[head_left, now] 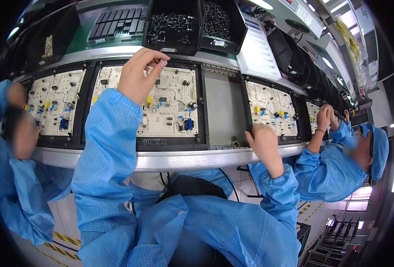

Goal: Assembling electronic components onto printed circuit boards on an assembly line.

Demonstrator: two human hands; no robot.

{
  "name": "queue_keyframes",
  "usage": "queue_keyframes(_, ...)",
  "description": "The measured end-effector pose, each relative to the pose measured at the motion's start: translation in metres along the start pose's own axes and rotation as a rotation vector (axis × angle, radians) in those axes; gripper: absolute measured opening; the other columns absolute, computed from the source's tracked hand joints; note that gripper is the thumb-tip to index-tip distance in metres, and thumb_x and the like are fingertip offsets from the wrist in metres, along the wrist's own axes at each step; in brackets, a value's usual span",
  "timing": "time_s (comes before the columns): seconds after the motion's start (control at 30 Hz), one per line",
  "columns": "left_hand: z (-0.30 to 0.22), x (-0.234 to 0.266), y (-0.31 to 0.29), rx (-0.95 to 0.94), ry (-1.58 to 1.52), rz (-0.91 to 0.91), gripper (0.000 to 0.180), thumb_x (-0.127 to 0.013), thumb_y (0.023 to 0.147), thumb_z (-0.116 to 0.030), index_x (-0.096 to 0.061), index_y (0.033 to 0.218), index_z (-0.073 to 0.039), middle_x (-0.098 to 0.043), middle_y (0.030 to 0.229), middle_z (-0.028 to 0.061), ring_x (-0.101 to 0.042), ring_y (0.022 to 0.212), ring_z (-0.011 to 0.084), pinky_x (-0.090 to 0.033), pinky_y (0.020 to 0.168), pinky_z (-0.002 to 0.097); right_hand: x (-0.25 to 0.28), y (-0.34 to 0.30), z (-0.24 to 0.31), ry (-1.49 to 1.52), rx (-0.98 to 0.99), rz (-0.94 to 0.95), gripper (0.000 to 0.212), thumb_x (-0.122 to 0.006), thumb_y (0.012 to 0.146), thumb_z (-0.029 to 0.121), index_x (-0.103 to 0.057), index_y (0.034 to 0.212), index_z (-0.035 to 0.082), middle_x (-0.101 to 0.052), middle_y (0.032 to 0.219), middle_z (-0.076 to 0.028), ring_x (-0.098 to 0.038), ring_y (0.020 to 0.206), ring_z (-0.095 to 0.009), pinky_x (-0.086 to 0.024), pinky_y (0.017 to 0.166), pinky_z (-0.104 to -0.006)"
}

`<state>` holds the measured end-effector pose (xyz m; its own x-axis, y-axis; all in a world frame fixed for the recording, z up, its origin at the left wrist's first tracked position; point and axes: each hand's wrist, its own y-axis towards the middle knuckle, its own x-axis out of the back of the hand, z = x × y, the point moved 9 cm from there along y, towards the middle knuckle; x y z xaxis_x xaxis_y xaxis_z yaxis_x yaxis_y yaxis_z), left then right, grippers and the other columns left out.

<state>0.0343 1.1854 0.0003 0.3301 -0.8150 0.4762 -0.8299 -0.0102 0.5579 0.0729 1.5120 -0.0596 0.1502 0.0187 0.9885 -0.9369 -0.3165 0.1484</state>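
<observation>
My left hand (pixel 139 76) is over the upper part of a cream circuit board (pixel 166 122) set in a black carrier frame (pixel 170 143). Its thumb and forefinger are pinched together around something too small to name, just below a black parts bin (pixel 170 29). My right hand (pixel 266 147) rests at the near left corner of another populated circuit board (pixel 272 107) on the right. Its fingers are curled, and what they hold, if anything, is hidden. Between the two boards lies a bare grey section of the line (pixel 226 109).
A second black bin (pixel 222 26) of small dark parts and a tray of black blocks (pixel 118 23) stand behind the boards. A white ribbed tray (pixel 258 49) leans right of the bins. Co-workers in blue sit on both sides. A metal rail (pixel 183 161) edges the line.
</observation>
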Motion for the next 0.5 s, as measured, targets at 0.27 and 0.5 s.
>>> queue_keyframes(0.27,-0.008,-0.002,0.003,0.063,0.001,-0.008,0.012,-0.062,0.080,-0.006,-0.063,0.092,-0.005,-0.061,0.086,0.0065,-0.058,0.075,0.0159,-0.046,0.068,0.0259,0.002,0.017,0.094,0.148,0.224,0.116,0.022,-0.058,0.081,0.021,-0.054,0.072,0.001,-0.057,0.070,-0.016,-0.058,0.069,-0.032,-0.046,0.060,-0.0408)
queue_keyframes(0.5,-0.010,-0.007,0.000,-0.019,0.014,-0.016,0.017,-0.062,0.077,0.001,-0.063,0.094,-0.005,-0.061,0.090,0.0064,-0.057,0.074,0.0151,-0.047,0.068,0.0258,0.017,0.111,0.014,0.008,0.130,-0.176,0.012,-0.055,0.080,0.013,-0.054,0.088,0.004,-0.057,0.077,-0.015,-0.058,0.074,-0.033,-0.047,0.065,-0.0429)
